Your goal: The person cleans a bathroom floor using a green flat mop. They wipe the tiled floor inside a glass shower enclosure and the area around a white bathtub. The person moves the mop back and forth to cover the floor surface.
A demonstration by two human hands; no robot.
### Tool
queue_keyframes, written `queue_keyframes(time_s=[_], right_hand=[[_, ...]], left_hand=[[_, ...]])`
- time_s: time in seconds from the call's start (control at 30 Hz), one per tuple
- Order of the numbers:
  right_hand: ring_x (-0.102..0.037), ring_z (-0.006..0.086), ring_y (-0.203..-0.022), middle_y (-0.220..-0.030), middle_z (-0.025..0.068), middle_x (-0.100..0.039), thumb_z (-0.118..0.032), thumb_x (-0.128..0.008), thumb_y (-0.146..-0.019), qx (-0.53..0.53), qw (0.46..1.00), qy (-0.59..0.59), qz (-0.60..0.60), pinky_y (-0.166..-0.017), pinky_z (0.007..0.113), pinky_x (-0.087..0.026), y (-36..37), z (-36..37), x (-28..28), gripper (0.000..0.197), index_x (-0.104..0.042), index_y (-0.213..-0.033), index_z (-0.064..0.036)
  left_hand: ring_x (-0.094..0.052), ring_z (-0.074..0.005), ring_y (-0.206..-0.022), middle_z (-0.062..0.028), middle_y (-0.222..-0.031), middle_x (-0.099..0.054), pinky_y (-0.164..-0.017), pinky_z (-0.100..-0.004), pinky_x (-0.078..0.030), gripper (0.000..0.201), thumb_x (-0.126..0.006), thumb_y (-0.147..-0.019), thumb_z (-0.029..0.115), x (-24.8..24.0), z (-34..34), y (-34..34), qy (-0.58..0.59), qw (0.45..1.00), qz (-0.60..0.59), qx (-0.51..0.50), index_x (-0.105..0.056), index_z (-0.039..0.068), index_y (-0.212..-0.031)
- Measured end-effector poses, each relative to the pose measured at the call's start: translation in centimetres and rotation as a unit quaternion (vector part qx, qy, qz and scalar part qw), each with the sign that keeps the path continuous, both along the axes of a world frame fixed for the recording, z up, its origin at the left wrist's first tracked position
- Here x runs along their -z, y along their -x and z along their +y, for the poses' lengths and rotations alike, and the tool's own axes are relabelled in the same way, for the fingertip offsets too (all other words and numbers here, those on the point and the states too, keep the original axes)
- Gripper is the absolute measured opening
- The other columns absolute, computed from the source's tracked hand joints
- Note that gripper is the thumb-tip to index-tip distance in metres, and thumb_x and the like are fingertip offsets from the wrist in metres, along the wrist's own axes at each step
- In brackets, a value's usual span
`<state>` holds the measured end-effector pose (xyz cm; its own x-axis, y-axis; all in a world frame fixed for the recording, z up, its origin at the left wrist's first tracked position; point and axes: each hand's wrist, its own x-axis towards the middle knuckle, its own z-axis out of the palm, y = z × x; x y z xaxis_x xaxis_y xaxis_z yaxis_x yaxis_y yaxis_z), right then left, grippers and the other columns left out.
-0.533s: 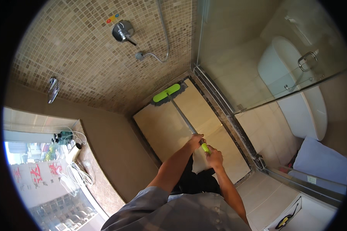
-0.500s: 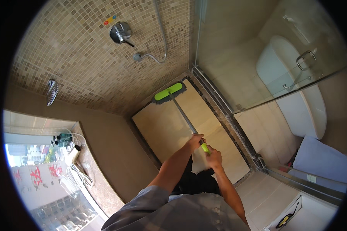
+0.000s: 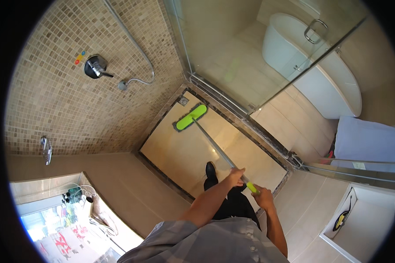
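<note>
A flat mop with a bright green head [image 3: 191, 117] and a thin metal pole [image 3: 213, 144] rests on the beige shower floor [image 3: 175, 153], its head near the far corner by a small square drain [image 3: 184, 101]. My left hand [image 3: 235, 176] grips the pole higher up. My right hand [image 3: 264, 197] closes over the green handle end [image 3: 251, 187]. My black shoe [image 3: 211, 170] stands on the shower floor just below the pole.
Mosaic tile wall with a chrome valve [image 3: 95, 66] and hose [image 3: 136, 48] on the left. A glass screen with metal track [image 3: 245, 109] bounds the shower on the right; a white bathtub [image 3: 311, 65] lies beyond. A window sill with bottles [image 3: 74, 197] is lower left.
The mop head has slid toward the far corner near the drain, and my view has shifted so the shower floor sits more central. Both hands keep their hold on the pole.
</note>
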<state>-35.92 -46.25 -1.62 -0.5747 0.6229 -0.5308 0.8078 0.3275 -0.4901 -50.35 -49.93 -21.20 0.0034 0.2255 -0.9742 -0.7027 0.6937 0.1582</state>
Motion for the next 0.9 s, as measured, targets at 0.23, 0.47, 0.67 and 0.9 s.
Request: queue_keyframes(time_s=[0.23,0.47,0.67,0.9], right_hand=[[-0.068,0.0264,-0.066,-0.076,0.0155,-0.070,-0.011,-0.074,-0.074,0.136,0.989,0.017,-0.053,-0.065,0.034,-0.053,-10.5,-1.4,-6.5,0.041,-0.068,-0.114,-0.0090],[-0.067,0.0332,-0.071,-0.078,0.0181,-0.068,-0.013,-0.076,-0.071,0.070,0.996,-0.053,0.020,-0.068,0.038,-0.053,-7.5,-2.0,-3.0,0.036,-0.070,-0.107,-0.0116],[-0.065,0.0371,-0.084,-0.091,0.0149,-0.068,-0.025,-0.067,-0.079,0.038,0.998,-0.052,0.027,-0.075,0.046,-0.053,0.6,-0.6,7.7,0.029,-0.067,-0.108,-0.0217],[-0.067,0.0355,-0.085,-0.090,0.0150,-0.069,-0.026,-0.062,-0.081,-0.017,0.999,0.011,0.025,-0.072,0.046,-0.055,5.9,-2.6,12.0,0.026,-0.063,-0.106,-0.0188]], left_hand=[[-0.065,-0.0324,-0.078,-0.0155,-0.097,-0.063,-0.075,-0.0513,-0.054,0.030,-0.067,-0.085,0.024,-0.9,-0.1,-9.7,-0.020,0.982,-0.174,-0.075,-0.054,0.007,-0.106],[-0.065,-0.0269,-0.066,-0.0128,-0.077,-0.062,-0.059,-0.0442,-0.055,0.014,-0.062,-0.081,0.009,3.3,-1.3,-7.1,-0.063,0.972,-0.133,-0.185,-0.054,0.004,-0.091],[-0.060,-0.0225,-0.071,-0.0082,-0.081,-0.056,-0.064,-0.0398,-0.052,0.015,-0.066,-0.080,0.011,0.7,-0.8,0.5,-0.056,0.953,-0.054,-0.292,-0.056,0.006,-0.091],[-0.053,-0.0233,-0.047,-0.0132,-0.075,-0.055,-0.037,-0.0360,-0.042,0.022,-0.059,-0.090,0.023,2.3,-3.6,2.6,-0.039,0.992,0.113,-0.041,-0.049,0.006,-0.099]])
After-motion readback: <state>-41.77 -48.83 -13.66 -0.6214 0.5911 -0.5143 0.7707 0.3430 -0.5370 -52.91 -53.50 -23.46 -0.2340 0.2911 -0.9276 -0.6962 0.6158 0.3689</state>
